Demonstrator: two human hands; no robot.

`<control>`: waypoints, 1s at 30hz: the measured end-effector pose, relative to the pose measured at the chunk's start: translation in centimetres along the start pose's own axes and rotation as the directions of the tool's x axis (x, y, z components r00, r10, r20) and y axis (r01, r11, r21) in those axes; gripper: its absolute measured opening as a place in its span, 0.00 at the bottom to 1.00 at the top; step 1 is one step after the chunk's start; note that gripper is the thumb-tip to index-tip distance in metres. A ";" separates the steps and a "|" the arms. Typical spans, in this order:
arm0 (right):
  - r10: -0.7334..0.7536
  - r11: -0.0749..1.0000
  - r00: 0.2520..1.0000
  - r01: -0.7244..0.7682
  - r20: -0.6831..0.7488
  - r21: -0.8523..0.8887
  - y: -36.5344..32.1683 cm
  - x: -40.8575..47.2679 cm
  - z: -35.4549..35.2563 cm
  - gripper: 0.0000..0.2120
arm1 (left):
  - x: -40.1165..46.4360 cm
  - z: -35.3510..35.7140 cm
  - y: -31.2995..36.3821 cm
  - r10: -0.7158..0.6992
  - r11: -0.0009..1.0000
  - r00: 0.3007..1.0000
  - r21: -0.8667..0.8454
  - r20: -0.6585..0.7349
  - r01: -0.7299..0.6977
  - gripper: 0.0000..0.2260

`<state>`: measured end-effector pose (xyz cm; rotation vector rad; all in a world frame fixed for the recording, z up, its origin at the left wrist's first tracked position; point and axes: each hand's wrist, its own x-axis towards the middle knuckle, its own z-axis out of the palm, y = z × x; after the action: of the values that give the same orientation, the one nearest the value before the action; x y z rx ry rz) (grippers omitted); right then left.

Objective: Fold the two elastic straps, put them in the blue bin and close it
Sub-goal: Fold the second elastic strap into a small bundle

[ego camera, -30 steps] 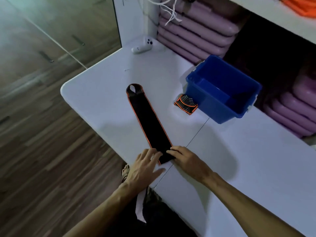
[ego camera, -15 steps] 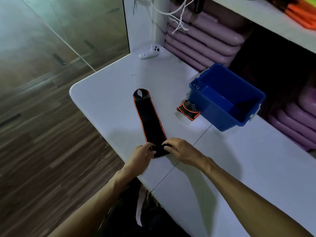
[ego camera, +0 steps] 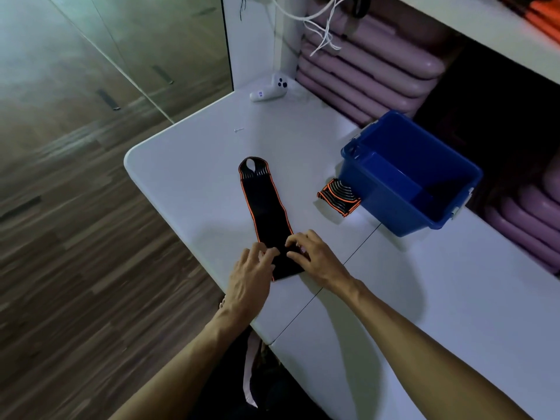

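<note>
The long black strap with orange edging (ego camera: 266,213) lies flat on the white table (ego camera: 188,183), its long axis running away from the person toward its looped end, left of the blue bin (ego camera: 391,213). Both hands press its near end: the left hand (ego camera: 250,275) and right hand (ego camera: 315,257) pinch the first fold with curled fingers, equally near. A second, already folded strap (ego camera: 338,195) rests touching the bin's left wall. The bin stands open and looks empty; no lid is visible.

White controller (ego camera: 269,90) at table's (ego camera: 188,165) twelve o'clock edge; purple mats (ego camera: 366,71) stacked at one o'clock; small screw, perhaps (ego camera: 238,129), nearby.
</note>
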<state>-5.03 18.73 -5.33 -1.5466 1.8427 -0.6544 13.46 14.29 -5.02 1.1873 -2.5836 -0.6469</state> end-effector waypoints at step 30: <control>0.108 0.992 0.988 -0.100 -0.110 0.072 -0.5 -1.6 0.6 0.12 | 1.5 -0.9 -0.7 -0.275 0.917 0.958 -0.276 0.086 0.288 0.13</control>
<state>-4.08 20.18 -5.09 -1.3857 1.9510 -0.7615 13.24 12.48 -4.56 1.4673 -2.2672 -1.0774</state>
